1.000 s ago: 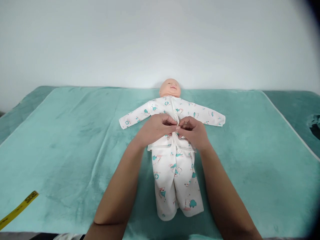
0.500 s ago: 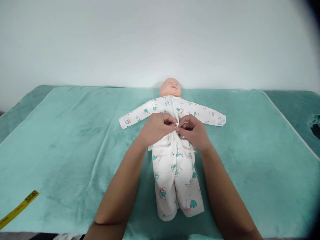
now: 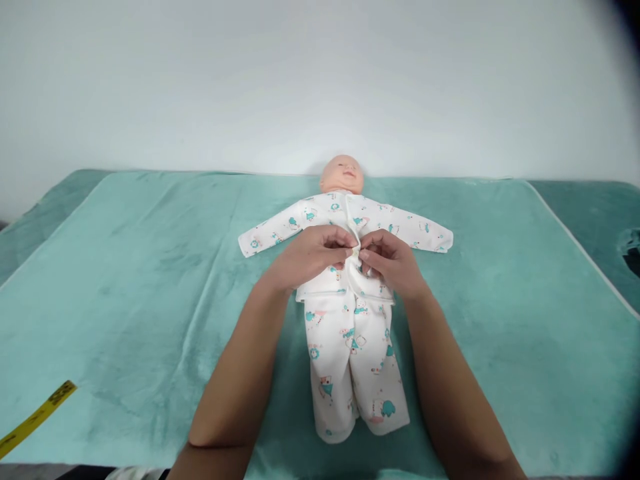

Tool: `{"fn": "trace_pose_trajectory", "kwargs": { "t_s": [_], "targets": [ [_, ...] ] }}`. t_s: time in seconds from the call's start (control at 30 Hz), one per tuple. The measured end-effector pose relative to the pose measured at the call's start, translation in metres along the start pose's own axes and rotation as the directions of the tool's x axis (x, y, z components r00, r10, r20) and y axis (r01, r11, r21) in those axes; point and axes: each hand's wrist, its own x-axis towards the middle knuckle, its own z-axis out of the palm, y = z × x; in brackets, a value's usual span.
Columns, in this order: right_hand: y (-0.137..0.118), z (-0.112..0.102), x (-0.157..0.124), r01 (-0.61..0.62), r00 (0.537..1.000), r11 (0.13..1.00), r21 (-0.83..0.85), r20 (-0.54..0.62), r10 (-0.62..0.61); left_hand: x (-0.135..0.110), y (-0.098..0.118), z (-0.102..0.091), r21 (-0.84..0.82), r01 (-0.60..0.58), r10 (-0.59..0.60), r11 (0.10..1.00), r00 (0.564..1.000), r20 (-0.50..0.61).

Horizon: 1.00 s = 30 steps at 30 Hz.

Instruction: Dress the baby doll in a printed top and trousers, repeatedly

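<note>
A baby doll lies on its back with its head at the far side and its arms spread. It wears a white printed jacket and matching white trousers. Over the doll's belly, my left hand pinches the jacket's front edge between thumb and fingers. Facing it from the other side, my right hand also pinches the front edge, its fingers curled. A small bit of the placket shows between my fingertips; whether a fastener is there, I cannot tell. My hands cover part of the jacket's middle.
A green plush cloth covers the table beneath the doll. A yellow tape strip with dark print lies at the near left. Behind the table rises a white wall. A dark patch shows at the right edge.
My fingertips have parted slightly at the jacket's front, and my right hand has shifted a little to the right. More of the placket shows between them, and the lower flap lies flatter.
</note>
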Motion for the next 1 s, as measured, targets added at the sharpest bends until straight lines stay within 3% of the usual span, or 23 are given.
{"fn": "trace_pose_trajectory", "kwargs": {
  "t_s": [0.17,0.33,0.5,0.6,0.7,0.87,1.0],
  "targets": [
    [-0.001,0.000,0.001,-0.030,1.000,0.999,0.032,-0.002,0.030,0.002,0.000,0.003,-0.079,-0.025,0.023,0.997,0.999,-0.027],
    [0.002,-0.002,0.001,0.000,1.000,0.999,0.043,0.012,-0.001,0.003,-0.001,0.001,-0.003,-0.007,0.007,1.000,1.000,-0.012],
    [0.001,0.001,0.006,0.013,0.998,1.000,0.013,-0.057,-0.012,0.003,-0.002,0.000,0.280,-0.026,0.042,0.960,0.998,-0.053],
    [0.000,0.009,0.005,0.057,0.992,0.996,-0.069,-0.106,-0.064,-0.001,-0.003,0.007,0.520,-0.058,0.141,0.852,0.983,-0.122],
    [0.007,0.019,-0.011,0.144,0.968,0.968,-0.205,-0.176,-0.181,-0.019,-0.009,0.017,0.627,-0.046,0.208,0.778,0.960,-0.188],
    [0.041,0.019,-0.068,0.231,0.881,0.835,-0.500,-0.257,-0.397,-0.070,-0.050,0.020,0.517,-0.055,0.250,0.854,0.915,-0.317],
    [0.062,0.004,-0.100,0.159,0.871,0.797,-0.583,-0.298,-0.391,-0.088,-0.101,0.026,0.476,0.032,0.264,0.879,0.799,-0.541]
  ]
}}
